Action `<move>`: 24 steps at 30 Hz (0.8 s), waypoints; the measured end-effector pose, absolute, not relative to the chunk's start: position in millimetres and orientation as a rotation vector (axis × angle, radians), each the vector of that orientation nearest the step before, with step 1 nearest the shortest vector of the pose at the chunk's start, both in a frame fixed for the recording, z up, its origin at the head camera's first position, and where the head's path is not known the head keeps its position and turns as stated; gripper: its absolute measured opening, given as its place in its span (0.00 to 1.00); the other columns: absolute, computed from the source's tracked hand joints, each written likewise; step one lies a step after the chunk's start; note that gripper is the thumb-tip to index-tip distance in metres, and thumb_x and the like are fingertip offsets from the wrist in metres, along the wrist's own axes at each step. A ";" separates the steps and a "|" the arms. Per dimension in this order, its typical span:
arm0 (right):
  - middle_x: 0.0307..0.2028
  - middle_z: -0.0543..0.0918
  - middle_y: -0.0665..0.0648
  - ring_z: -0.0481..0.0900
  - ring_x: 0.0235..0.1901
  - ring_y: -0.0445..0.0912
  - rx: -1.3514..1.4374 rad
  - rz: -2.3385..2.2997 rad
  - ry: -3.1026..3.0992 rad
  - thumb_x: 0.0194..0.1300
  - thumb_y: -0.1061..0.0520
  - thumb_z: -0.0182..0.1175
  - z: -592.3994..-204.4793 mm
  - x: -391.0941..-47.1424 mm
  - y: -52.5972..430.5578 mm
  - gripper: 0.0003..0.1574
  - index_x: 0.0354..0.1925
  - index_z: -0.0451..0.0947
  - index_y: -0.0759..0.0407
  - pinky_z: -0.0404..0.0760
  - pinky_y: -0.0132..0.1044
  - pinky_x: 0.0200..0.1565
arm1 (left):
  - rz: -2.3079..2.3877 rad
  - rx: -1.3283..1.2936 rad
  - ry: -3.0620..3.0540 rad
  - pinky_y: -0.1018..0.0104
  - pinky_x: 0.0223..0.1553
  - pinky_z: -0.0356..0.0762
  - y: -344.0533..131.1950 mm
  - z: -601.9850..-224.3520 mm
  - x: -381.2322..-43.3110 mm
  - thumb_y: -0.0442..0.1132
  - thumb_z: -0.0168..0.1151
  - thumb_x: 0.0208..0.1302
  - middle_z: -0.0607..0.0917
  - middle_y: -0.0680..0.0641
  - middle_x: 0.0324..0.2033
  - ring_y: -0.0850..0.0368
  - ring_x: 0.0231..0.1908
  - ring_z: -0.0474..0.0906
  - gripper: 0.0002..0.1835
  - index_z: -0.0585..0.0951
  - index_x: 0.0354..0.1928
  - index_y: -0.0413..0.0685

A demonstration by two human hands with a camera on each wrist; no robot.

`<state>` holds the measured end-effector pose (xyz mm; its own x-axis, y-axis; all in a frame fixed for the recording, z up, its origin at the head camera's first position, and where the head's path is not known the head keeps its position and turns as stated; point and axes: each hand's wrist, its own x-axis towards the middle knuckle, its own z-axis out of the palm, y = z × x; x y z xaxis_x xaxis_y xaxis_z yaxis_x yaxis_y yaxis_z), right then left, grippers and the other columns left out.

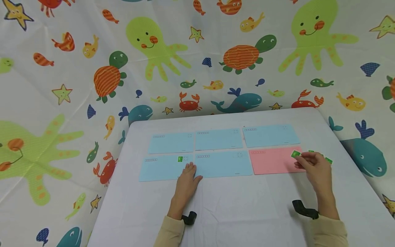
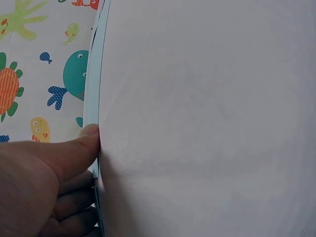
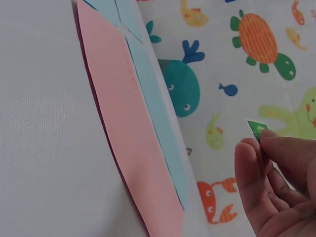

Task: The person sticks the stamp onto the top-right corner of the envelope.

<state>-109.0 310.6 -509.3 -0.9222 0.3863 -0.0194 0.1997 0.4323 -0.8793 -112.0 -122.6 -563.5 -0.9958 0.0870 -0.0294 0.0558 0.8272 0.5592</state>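
Note:
Between thumb and fingers my right hand point(image 1: 319, 169) pinches a small green stamp point(image 1: 295, 154), held above the right end of a pink envelope point(image 1: 271, 161). In the right wrist view the stamp point(image 3: 257, 129) shows one pointed corner outward. My left hand point(image 1: 186, 181) rests with extended fingers at the right end of the lower-left blue envelope point(image 1: 160, 170), near the lower-middle blue envelope point(image 1: 223, 166). Beside that envelope's printed square lies another green stamp point(image 1: 180, 159). More green stamps point(image 1: 329, 160) peek out behind my right hand, partly hidden.
Three blue envelopes point(image 1: 171, 144) form a back row on the white-covered table point(image 1: 228, 209). Behind the table hangs a cloth point(image 1: 172, 92) printed with sea animals. A black strap end point(image 1: 303, 209) sticks out from my right wrist.

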 end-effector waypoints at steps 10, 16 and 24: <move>0.29 0.79 0.30 0.84 0.28 0.28 -0.460 1.494 -2.520 0.72 0.51 0.61 -507.5 -111.0 301.8 0.17 0.49 0.73 0.62 0.84 0.23 0.36 | 0.915 0.142 2.969 0.38 0.69 0.65 -122.5 -565.6 -110.5 0.43 0.65 0.67 0.69 0.32 0.70 0.36 0.73 0.62 0.31 0.72 0.66 0.29; 0.30 0.79 0.31 0.84 0.28 0.26 -0.422 1.447 -2.545 0.73 0.51 0.59 -507.8 -112.5 296.8 0.22 0.55 0.74 0.67 0.83 0.22 0.37 | 0.920 0.144 2.978 0.40 0.70 0.64 -122.4 -566.6 -110.1 0.42 0.65 0.67 0.69 0.32 0.70 0.36 0.73 0.63 0.31 0.72 0.66 0.29; 0.34 0.80 0.36 0.82 0.29 0.24 -0.417 1.433 -2.556 0.74 0.51 0.58 -508.1 -116.6 289.1 0.22 0.56 0.76 0.66 0.83 0.21 0.37 | 0.928 0.108 2.955 0.40 0.71 0.63 -122.3 -566.7 -110.2 0.44 0.65 0.68 0.68 0.34 0.71 0.37 0.74 0.61 0.32 0.72 0.67 0.31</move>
<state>-116.6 289.1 -508.1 -0.9441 0.3289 0.0211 0.1535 0.4955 -0.8549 -110.2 -122.3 -566.7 -0.9967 0.0792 -0.0198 0.0536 0.8183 0.5723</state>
